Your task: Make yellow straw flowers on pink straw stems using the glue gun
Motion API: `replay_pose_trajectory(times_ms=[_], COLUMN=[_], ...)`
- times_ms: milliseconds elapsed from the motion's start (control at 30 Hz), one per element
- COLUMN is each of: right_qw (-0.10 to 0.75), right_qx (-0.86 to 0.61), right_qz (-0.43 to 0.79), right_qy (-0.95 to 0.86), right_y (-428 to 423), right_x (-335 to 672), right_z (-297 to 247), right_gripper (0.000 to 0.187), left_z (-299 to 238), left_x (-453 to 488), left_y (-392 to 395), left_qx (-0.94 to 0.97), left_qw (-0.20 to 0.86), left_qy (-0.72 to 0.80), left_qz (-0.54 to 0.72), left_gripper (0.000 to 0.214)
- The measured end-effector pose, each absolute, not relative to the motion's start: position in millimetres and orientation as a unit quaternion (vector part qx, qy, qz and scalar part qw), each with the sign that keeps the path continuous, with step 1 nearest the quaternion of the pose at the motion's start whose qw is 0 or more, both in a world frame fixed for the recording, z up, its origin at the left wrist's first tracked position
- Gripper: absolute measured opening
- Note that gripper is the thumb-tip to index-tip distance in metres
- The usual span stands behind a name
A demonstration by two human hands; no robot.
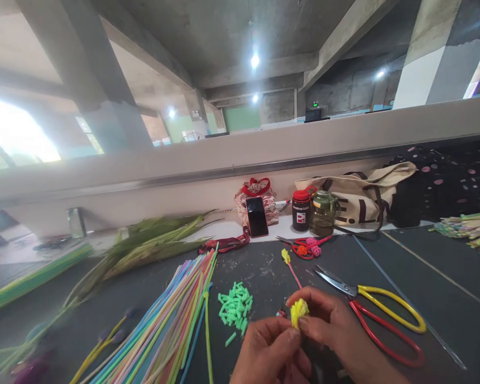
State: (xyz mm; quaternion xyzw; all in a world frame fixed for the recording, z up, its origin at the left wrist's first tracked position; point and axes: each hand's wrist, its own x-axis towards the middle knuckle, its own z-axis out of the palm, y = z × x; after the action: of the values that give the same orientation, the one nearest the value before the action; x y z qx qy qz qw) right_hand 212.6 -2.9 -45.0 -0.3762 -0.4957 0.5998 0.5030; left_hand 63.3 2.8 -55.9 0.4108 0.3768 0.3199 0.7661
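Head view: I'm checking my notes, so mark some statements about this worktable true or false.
1. The left hand and right hand both touch the small crinkled yellow piece. True.
2. The metal scissors with red and yellow handles are in the right hand. False: they lie on the dark table.
3. The black-screened phone lies flat. False: it stands on edge before the red-and-white patterned pouch.
4. Short green pieces are heaped beside the long pastel stems. True.
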Motion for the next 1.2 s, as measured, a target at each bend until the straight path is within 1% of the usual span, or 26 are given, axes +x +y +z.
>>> replay_pose_trajectory(times_ms=[100,200,267,400,567,667,767,933,1067,1200], right_qw=[0.496,0.496,0.498,0.492,0.471,0.446,0.428,0.428,0.424,0.410], right_qx=[-0.374,-0.380,-0.396,-0.406,-0.332,-0.295,-0.287,-0.291,-0.289,-0.311], right_qz=[0.605,0.627,0.630,0.621,0.662,0.683,0.679,0.673,0.674,0.637], right_qy=[-0.499,-0.464,-0.444,-0.456,-0.479,-0.497,-0.523,-0.529,-0.531,-0.574], right_y=[-4,-3,-2,-3,-3,-5,-8,-9,-6,-5], right_x=[212,211,211,211,213,215,217,218,221,225], right_z=[-45,-46,-45,-43,-50,-48,-38,-31,-42,-51], right_gripper=[0.026,0.031,0.032,0.028,0.042,0.037,0.031,0.024,0.023,0.024], left_z=[-55,-52,-51,-52,-55,-56,-55,-50,-49,-48], left_x=[65,67,67,66,64,63,63,61,61,63], left_y=[2,2,2,2,3,3,2,2,2,0], left_qx=[0.435,0.440,0.428,0.372,0.363,0.362,0.356,0.374,0.365,0.378], left_qw=[0.730,0.716,0.725,0.758,0.778,0.799,0.828,0.843,0.852,0.838], left_qy=[0.404,0.415,0.402,0.375,0.356,0.340,0.321,0.292,0.279,0.312], left_qz=[0.339,0.349,0.360,0.384,0.369,0.339,0.292,0.253,0.251,0.240], left_gripper=[0.039,0.038,0.039,0.041,0.037,0.036,0.037,0.034,0.028,0.024])
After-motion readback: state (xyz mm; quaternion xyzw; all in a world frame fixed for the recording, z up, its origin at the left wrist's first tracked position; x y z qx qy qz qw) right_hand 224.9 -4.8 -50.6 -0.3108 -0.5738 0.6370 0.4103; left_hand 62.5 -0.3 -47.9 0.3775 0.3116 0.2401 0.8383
